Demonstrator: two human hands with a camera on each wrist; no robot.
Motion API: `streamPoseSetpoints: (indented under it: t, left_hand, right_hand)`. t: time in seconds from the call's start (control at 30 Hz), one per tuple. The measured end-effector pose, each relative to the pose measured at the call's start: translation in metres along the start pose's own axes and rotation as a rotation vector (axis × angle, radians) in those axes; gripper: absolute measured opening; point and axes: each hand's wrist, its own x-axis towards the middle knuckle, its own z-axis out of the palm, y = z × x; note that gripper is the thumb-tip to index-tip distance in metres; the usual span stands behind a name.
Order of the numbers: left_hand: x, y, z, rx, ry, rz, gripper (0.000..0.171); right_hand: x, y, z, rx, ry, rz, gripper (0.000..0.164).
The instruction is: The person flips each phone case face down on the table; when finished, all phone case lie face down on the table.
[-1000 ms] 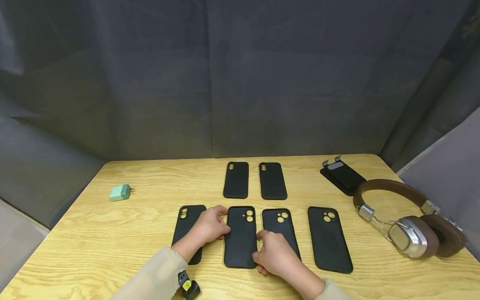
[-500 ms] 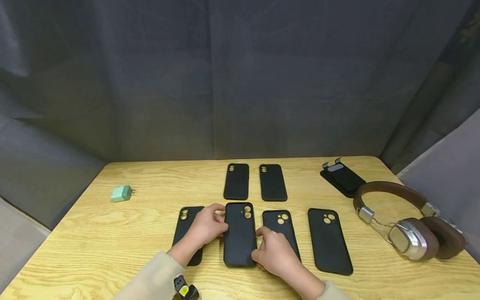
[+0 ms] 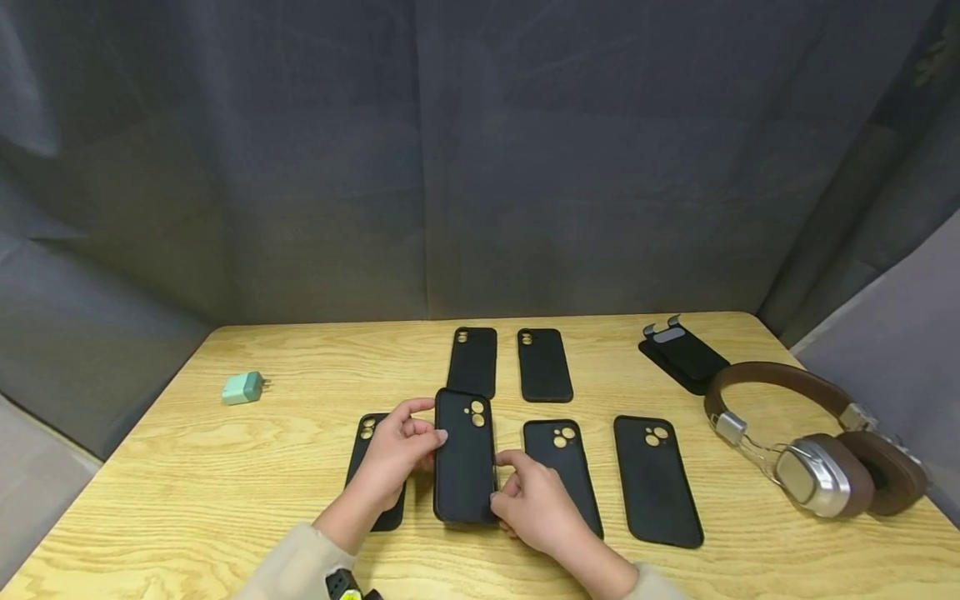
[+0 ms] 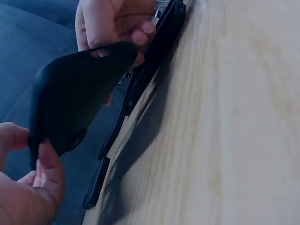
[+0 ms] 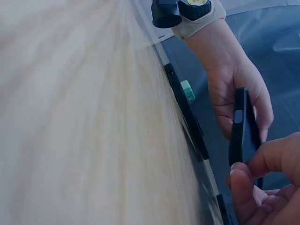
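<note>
Both hands hold a black phone case (image 3: 462, 458), its inner side with two camera holes facing the head camera. My left hand (image 3: 393, 454) pinches its left edge, and my right hand (image 3: 540, 504) grips the right edge near the bottom. In the left wrist view the case (image 4: 79, 93) hangs tilted above the wooden table, apart from it. The right wrist view has the case (image 5: 239, 126) edge-on between the hands. Beneath my left hand lies another black phone case (image 3: 390, 512), partly hidden. A similar case (image 3: 576, 475) is partly covered by my right hand.
Two black cases (image 3: 474, 362) (image 3: 545, 367) lie at the back, and one more case (image 3: 660, 483) lies right of the hands. A clip-like black holder (image 3: 686, 358) and brown headphones (image 3: 821, 467) occupy the right side. A green charger plug (image 3: 242, 387) sits far left.
The held phone case has risen off the table, its top edge tilting up, and has shifted slightly left. Both hands have moved with it, still gripping its edges.
</note>
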Motion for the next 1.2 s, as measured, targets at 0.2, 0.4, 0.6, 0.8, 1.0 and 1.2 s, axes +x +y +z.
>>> streamPoseSetpoints:
  t: [0.2,0.4,0.6,0.8,1.0,1.2]
  left_hand:
    - [-0.006,-0.001,-0.003,-0.140,-0.001,-0.026,0.039]
    - [-0.009,0.000,-0.002,-0.211,0.019,-0.007,0.036]
    - [-0.009,0.000,-0.002,-0.224,0.035,0.004,0.035]
    - [-0.009,0.001,-0.002,-0.174,0.044,-0.012,0.032]
    - [-0.008,0.000,-0.002,-0.101,0.048,-0.024,0.031]
    - [-0.007,-0.002,-0.001,-0.070,0.060,-0.036,0.030]
  right_hand:
    - [0.003,0.002,0.010,0.174,-0.043,-0.019,0.047]
    - [0.008,0.002,0.022,0.249,-0.071,0.001,0.048]
    - [0.010,-0.001,0.034,0.303,-0.105,0.040,0.048]
    - [0.012,-0.002,0.041,0.309,-0.151,0.065,0.055]
    - [0.015,-0.002,0.046,0.301,-0.182,0.073,0.062]
    - [0.016,-0.005,0.047,0.246,-0.202,0.092,0.062]
